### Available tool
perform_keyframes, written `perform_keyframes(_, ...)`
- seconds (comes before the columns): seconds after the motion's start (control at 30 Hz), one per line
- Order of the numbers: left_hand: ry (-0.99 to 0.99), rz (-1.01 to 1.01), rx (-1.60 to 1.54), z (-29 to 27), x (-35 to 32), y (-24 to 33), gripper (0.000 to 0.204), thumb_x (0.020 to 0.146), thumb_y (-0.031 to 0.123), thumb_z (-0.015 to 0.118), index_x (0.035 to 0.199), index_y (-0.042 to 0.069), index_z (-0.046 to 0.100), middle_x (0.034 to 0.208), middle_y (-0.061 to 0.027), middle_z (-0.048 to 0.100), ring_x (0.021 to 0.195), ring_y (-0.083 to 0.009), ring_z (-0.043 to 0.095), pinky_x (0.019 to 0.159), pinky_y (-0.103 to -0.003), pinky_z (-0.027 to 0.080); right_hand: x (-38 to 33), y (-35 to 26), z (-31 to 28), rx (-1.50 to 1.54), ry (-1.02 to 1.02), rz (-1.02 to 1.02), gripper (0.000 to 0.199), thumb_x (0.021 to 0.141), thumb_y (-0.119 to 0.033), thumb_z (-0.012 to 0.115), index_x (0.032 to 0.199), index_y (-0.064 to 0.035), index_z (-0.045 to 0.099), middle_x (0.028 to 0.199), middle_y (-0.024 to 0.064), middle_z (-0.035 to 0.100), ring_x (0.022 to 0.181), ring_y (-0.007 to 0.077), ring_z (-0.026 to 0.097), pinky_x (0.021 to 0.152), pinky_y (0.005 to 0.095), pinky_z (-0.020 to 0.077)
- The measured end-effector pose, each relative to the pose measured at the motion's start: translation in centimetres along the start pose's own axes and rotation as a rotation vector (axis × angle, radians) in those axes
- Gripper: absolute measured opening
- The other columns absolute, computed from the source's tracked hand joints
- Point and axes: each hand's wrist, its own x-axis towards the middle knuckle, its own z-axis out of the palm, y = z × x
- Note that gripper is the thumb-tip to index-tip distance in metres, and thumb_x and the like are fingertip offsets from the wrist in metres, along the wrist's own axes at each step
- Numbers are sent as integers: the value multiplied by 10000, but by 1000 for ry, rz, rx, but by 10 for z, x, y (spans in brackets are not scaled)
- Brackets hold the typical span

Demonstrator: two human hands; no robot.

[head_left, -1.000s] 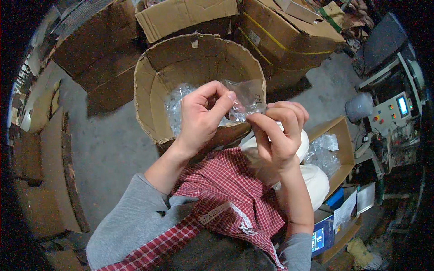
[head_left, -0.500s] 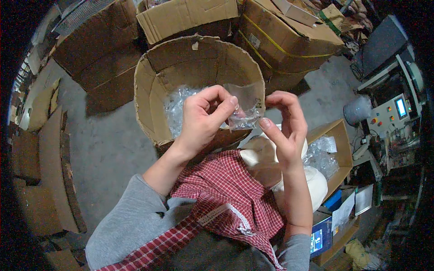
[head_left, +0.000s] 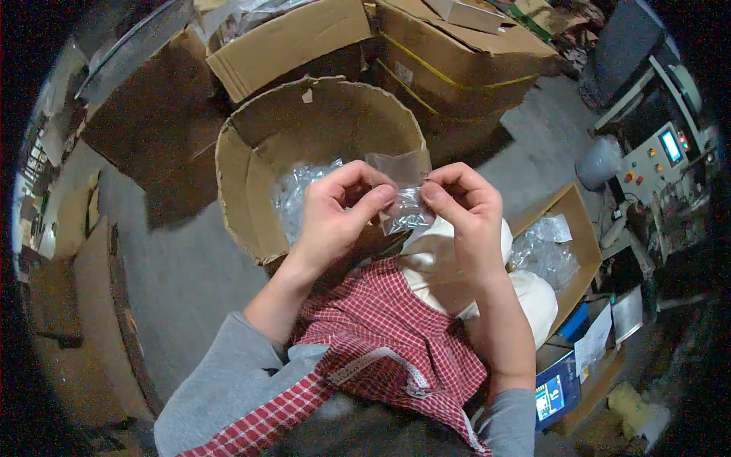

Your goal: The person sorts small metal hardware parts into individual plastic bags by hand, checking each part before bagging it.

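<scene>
Between my hands hangs a small clear plastic bag (head_left: 406,212), its contents too glossy to make out. My left hand (head_left: 343,204) pinches its left edge between thumb and fingertips. At the opposite edge my right hand (head_left: 466,199) is closed on the bag with thumb and forefinger. The bag's upper part stands up above the fingertips. Below and beyond it, a large open cardboard box (head_left: 251,175) with a ragged rim holds a pile of clear plastic bags (head_left: 293,198).
To my right a second cardboard box (head_left: 582,251) contains more clear bags (head_left: 544,255). Beyond it stands a machine with a lit control panel (head_left: 647,169). Larger cartons (head_left: 457,65) line the far side. A blue device with a screen (head_left: 556,390) sits at the lower right.
My right hand has moved in from beside the bag and now grips its right edge. The bag is spread flatter between both hands. The whole view has shifted slightly.
</scene>
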Motion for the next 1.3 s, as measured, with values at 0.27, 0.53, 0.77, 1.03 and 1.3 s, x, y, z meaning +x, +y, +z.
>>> perform_keyframes(0.27, 185, -38, 356, -32, 22, -6, 179, 912, 114, 627, 1043, -3, 665, 899, -39, 671, 780, -85, 612, 714, -231, 481, 10, -28, -117, -157, 412, -197, 220, 863, -144, 623, 1005, 25, 621, 770, 58, 643, 735, 142, 618, 724, 268, 475)
perform_keyframes(0.53, 90, 264, 1174, 15, 63, -20, 418, 879, 217, 647, 1237, 15, 572, 1290, -201, 529, 1238, -339, 488, 1049, -389, 376, -65, -21, -341, -72, 805, -69, 345, 796, -77, 686, 1127, -9, 612, 1017, 86, 651, 821, 181, 651, 759, 301, 509)
perform_keyframes(0.77, -394, 645, 811, 256, 131, -28, 417, 845, 227, 709, 1206, 46, 609, 1278, -173, 551, 1204, -303, 536, 1013, -358, 416, -142, 198, -460, -485, 859, 680, 484, 695, -136, 740, 1146, -8, 615, 954, 92, 664, 862, 219, 631, 750, 314, 501)
perform_keyframes(1.03, -953, -58, 632, 458, 180, -189, 590, 823, 341, 723, 1276, 16, 531, 1259, -210, 577, 1098, -315, 594, 909, -370, 478, -144, 344, -511, -1146, 829, 903, 851, 724, -274, 777, 1380, 11, 315, 1322, 269, 479, 1184, 431, 514, 1001, 468, 431)
perform_keyframes(1.3, -983, 6, 425, 474, 156, -334, 260, 841, 148, 639, 1016, -44, 654, 972, -199, 688, 955, -315, 663, 832, -365, 512, -155, 372, -565, -975, 1051, 674, 305, 877, -244, 610, 1031, 11, 675, 864, 145, 697, 765, 295, 663, 728, 391, 501)
